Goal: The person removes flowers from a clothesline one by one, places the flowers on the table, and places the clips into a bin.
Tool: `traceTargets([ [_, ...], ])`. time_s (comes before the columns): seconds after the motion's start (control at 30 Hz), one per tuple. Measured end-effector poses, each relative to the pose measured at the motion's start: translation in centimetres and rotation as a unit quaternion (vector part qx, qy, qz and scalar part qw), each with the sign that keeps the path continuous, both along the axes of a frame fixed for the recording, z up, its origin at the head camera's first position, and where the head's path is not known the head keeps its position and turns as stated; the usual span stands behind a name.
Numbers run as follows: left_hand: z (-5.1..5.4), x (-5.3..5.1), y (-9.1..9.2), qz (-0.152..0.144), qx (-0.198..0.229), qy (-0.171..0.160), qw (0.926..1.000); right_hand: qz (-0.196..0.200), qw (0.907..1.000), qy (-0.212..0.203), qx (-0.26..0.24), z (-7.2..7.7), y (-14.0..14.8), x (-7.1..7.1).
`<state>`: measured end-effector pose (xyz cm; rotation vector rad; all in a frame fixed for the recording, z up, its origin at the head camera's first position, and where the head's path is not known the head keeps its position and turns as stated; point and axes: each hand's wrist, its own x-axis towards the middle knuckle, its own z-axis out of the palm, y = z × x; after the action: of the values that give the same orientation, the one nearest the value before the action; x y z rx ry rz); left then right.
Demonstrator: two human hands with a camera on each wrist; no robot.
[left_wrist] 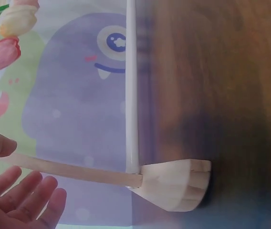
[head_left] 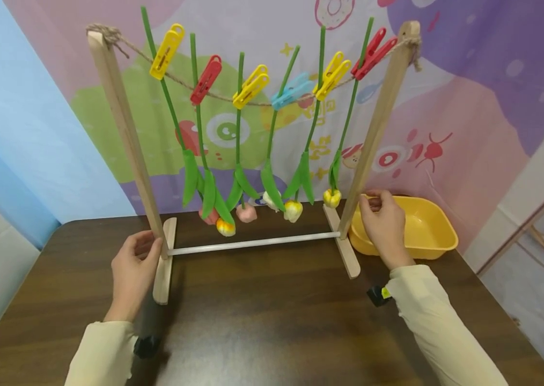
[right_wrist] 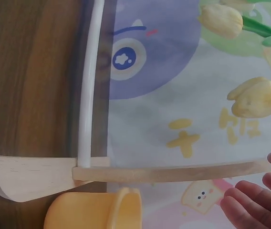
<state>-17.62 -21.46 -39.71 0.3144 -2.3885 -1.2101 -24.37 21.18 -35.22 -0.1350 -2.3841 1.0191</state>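
Observation:
A wooden rack stands on the table with a twine line strung between its posts. Several tulips (head_left: 293, 210) hang upside down from the line, held by yellow, red and blue clothespins (head_left: 251, 87). My left hand (head_left: 135, 266) is at the lower part of the left post (head_left: 124, 123), thumb on one side and loosely spread fingers on the other. At the right post (head_left: 379, 123), my right hand (head_left: 386, 225) is held likewise, its fingers relaxed. Whether either hand touches its post is hard to tell. A white rod (head_left: 252, 244) joins the posts low down.
A yellow plastic basin (head_left: 428, 225) stands behind my right hand, close to the rack's right foot (head_left: 348, 257). The left foot (head_left: 163, 284) rests on the dark wooden table (head_left: 262, 327). A cartoon-printed cloth (head_left: 272, 21) covers the wall behind.

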Motion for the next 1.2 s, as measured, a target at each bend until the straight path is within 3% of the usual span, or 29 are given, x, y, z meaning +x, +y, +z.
traceTargets([
  [0.2,-0.1,1.1,0.2,0.000,0.000,-0.011,0.9999,0.012,0.9997,-0.007,0.021,0.3,-0.2,1.1],
  [0.5,0.7,2.6,1.0,-0.013,0.003,-0.033,0.9993,0.037,0.9980,0.015,0.049,0.6,-1.3,3.1],
  [0.87,2.6,3.3,2.5,-0.016,0.023,0.017,0.9995,0.118,0.9874,0.093,0.050,1.8,-4.6,5.1],
  [1.2,4.7,2.8,3.6,-0.028,0.036,0.060,0.9972,0.169,0.9786,0.113,0.032,3.7,-7.5,5.5],
])
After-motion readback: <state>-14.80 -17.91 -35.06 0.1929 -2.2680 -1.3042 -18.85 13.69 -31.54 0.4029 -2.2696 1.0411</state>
